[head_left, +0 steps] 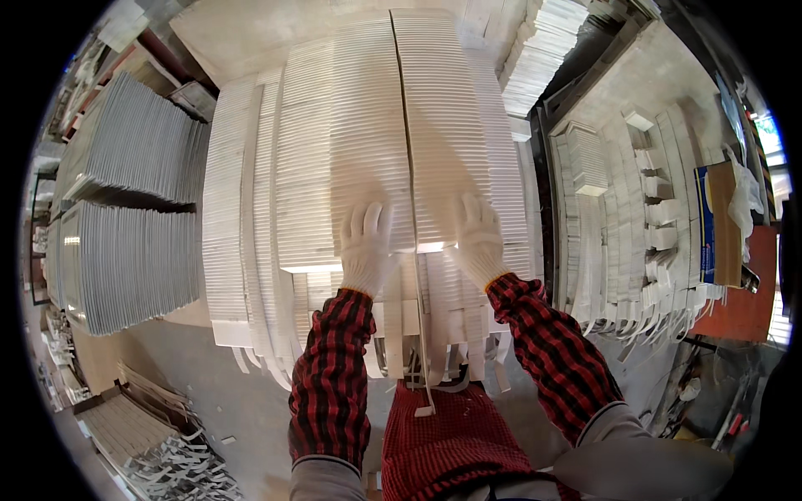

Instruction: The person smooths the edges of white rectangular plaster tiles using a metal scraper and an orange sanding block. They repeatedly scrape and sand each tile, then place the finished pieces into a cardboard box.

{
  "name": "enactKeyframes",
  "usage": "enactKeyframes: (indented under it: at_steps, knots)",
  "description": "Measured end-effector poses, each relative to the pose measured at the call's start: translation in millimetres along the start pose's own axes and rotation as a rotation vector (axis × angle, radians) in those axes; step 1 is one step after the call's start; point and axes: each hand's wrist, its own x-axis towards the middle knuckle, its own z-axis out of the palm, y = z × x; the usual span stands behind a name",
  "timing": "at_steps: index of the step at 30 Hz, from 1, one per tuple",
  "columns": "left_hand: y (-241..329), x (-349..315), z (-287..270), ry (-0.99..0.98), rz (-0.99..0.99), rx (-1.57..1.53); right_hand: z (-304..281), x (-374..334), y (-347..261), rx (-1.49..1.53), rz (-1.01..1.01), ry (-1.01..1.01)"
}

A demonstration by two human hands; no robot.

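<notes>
Rows of thin white strips, packed tightly together, lie before me. A long dark gap splits the raised middle rows into a left block (351, 108) and a right block (439, 100). My left hand (365, 238), in a white glove, lies on the near end of the left block with its fingers stretched forward. My right hand (479, 238), gloved alike, rests at the near right end of the right block, fingers extended and slightly blurred. Neither hand visibly grips anything. A narrow pale strip (422, 342) hangs down between my forearms.
Two stacks of grey-edged sheets (134, 259) stand at the left. To the right, more white pieces (585, 217) lie in rows beside a blue-and-brown cardboard box (720, 221). A box of loose strip scraps (180, 463) sits on the floor at lower left.
</notes>
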Motion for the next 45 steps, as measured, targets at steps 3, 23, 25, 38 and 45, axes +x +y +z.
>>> enactKeyframes:
  at_steps: [3, 23, 25, 38, 45]
  knots:
    - [-0.1, -2.5, 6.9, 0.068, 0.003, -0.079, 6.3, -8.0, 0.0, 0.006, -0.022, 0.108]
    - [-12.5, 3.3, -16.4, 0.0, 0.162, -0.039, -24.2, 33.1, 7.8, -0.036, -0.258, -0.291]
    - [-20.0, 6.9, -11.0, -0.046, 0.202, -0.078, -30.7, 36.1, 4.9, -0.015, -0.234, -0.388]
    - [2.6, 31.4, -15.2, -0.235, 0.272, -0.286, -55.8, -125.3, 54.5, 0.517, 0.077, -0.021]
    - [214.2, -69.4, -115.1, -0.544, 0.097, -0.763, -96.9, -506.7, 16.3, 0.88, 1.147, 0.069]
